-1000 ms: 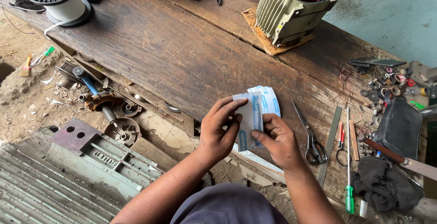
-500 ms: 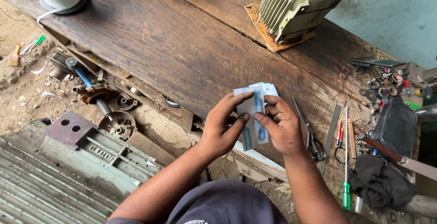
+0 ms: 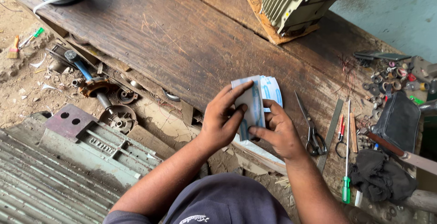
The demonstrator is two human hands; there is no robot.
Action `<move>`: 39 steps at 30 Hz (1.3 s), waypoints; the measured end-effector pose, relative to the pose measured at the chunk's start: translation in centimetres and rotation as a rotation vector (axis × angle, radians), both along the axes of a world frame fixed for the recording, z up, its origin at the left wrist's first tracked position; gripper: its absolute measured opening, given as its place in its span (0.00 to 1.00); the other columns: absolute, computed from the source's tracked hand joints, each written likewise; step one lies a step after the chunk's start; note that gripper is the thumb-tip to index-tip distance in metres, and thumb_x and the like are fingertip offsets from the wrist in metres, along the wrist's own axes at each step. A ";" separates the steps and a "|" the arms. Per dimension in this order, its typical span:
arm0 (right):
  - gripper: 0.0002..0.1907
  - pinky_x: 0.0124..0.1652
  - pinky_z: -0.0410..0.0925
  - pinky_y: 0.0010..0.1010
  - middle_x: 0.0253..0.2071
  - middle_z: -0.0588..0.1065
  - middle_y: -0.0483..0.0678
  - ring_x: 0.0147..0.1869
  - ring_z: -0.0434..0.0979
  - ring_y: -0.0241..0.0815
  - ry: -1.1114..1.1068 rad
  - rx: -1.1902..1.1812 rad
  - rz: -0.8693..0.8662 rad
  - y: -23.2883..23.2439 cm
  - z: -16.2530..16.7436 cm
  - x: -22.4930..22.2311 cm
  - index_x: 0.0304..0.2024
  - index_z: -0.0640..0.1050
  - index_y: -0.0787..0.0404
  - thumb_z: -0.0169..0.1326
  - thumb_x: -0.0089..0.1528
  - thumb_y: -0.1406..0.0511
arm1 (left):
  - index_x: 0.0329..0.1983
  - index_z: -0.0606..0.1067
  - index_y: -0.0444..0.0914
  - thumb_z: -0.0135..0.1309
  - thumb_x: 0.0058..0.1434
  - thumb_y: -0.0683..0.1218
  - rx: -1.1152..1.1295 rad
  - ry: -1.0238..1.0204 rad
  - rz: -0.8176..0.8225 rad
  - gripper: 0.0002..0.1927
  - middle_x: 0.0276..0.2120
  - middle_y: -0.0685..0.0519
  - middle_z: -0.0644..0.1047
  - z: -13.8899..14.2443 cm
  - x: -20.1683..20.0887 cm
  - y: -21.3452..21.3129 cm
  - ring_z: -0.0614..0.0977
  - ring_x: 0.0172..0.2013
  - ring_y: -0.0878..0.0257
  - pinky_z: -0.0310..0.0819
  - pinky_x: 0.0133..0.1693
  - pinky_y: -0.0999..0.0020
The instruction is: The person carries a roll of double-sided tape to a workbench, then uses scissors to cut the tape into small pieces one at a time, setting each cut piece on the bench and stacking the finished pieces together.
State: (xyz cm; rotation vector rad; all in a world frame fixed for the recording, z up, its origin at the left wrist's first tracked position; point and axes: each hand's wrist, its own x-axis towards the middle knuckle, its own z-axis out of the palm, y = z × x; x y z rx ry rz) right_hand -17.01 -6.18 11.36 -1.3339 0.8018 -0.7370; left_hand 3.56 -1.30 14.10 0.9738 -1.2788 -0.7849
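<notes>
Folded white and blue paper sheets [image 3: 257,99] sit between both hands, above the near edge of the wooden tabletop [image 3: 173,42]. Left hand [image 3: 223,119] grips the stack with the thumb in front and the fingers over its top. Right hand [image 3: 280,130] pinches its lower right side. Scissors [image 3: 311,128] lie just right of that hand, a green-handled screwdriver [image 3: 347,160] farther right.
</notes>
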 end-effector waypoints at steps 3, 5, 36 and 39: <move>0.29 0.40 0.74 0.29 0.39 0.80 0.50 0.41 0.81 0.37 -0.017 0.023 0.021 0.3 -0.5 0.0 0.63 0.67 0.65 0.59 0.60 0.76 | 0.69 0.70 0.41 0.51 0.64 0.31 0.034 0.005 0.002 0.30 0.54 0.49 0.76 -0.3 -0.1 -0.3 0.82 0.48 0.62 0.81 0.43 0.72; 0.27 0.39 0.74 0.29 0.38 0.80 0.50 0.40 0.82 0.37 -0.016 0.039 0.016 0.3 -0.5 -0.1 0.62 0.68 0.66 0.59 0.61 0.76 | 0.70 0.70 0.41 0.51 0.65 0.32 0.053 0.001 0.000 0.30 0.54 0.49 0.76 -0.4 -0.2 -0.6 0.82 0.48 0.62 0.80 0.43 0.71; 0.25 0.35 0.73 0.27 0.36 0.79 0.49 0.37 0.80 0.35 -0.024 0.053 0.019 0.2 -0.7 -0.3 0.60 0.69 0.63 0.59 0.61 0.75 | 0.69 0.70 0.42 0.51 0.65 0.31 0.013 -0.042 0.003 0.29 0.54 0.49 0.76 -0.4 -0.4 -0.6 0.83 0.47 0.62 0.83 0.41 0.71; 0.25 0.35 0.73 0.27 0.36 0.79 0.48 0.38 0.80 0.35 -0.028 0.050 0.017 0.0 -0.7 -0.4 0.60 0.69 0.64 0.59 0.61 0.75 | 0.69 0.70 0.42 0.51 0.65 0.31 0.006 -0.044 0.003 0.29 0.54 0.48 0.77 -0.3 -0.6 -0.8 0.84 0.48 0.61 0.83 0.42 0.71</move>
